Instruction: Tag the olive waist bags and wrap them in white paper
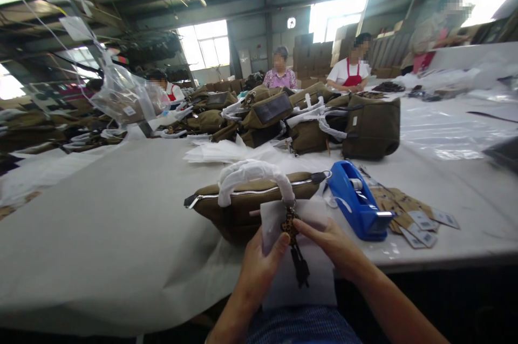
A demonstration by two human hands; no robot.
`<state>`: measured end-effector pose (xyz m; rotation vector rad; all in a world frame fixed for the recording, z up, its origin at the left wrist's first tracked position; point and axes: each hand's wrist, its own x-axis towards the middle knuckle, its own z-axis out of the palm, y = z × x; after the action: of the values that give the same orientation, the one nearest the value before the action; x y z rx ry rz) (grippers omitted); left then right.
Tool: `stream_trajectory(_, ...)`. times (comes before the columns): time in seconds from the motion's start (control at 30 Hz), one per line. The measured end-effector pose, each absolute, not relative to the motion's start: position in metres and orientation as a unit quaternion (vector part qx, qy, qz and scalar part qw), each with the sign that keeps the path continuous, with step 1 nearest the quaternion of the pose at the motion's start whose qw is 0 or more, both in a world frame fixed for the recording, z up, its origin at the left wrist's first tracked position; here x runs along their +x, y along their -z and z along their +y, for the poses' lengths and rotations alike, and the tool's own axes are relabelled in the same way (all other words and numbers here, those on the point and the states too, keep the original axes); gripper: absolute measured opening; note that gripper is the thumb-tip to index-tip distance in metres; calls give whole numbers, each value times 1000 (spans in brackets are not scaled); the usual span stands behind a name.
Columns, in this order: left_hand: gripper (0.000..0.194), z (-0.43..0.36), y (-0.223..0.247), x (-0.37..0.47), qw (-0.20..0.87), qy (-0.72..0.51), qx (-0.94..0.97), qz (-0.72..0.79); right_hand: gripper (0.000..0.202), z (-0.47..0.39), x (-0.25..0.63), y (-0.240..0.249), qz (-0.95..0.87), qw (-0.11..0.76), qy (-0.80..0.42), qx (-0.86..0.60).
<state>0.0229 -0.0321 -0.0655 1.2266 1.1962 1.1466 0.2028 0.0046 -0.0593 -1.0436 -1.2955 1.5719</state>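
An olive-brown handbag [243, 217] with a silver zip and white-wrapped handles [254, 171] lies on the table in front of me. From its near handle hangs a leopard-patterned bag charm [288, 226] with a dark tassel [300, 269]. Behind the charm is a sheet of thin white paper [315, 274]. My left hand [261, 263] is closed, thumb over the charm's lower edge and fingers hidden behind the paper. My right hand [334, 244] presses a digit on the charm's right side; its other fingers are partly hidden by the paper.
Right of the bag stands a blue tape dispenser [356, 201], with brown and white tags [416, 220] beside it. Stacked white sheets [222, 152] and a pile of olive bags [267, 112] lie beyond. Several people work across the table [101, 225]; a plastic bag [125, 95] hangs at left.
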Motion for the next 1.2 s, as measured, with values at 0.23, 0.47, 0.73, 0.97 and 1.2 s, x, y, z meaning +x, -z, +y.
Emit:
stream_trajectory(0.23, 45, -26, 76, 33, 549, -504, 424, 515, 52, 6, 202, 59, -531, 398, -599, -449)
stream_trajectory(0.47, 37, -26, 74, 34, 519, -510, 428, 535, 52, 5, 222, 83, -455, 406, -665, -432)
stream_trajectory(0.73, 33, -28, 77, 34, 484, -499, 452, 559, 45, -8, 218, 111, -346, 462, -722, -381)
stream_trajectory(0.97, 36, -33, 76, 40, 422, -484, 476, 601, 42, -9, 194, 112, -508, 536, -490, -463)
stream_trajectory(1.2, 43, -46, 80, 48, 400, -507, 507, 571, 43, -14, 160, 125, -450, 595, -424, -513)
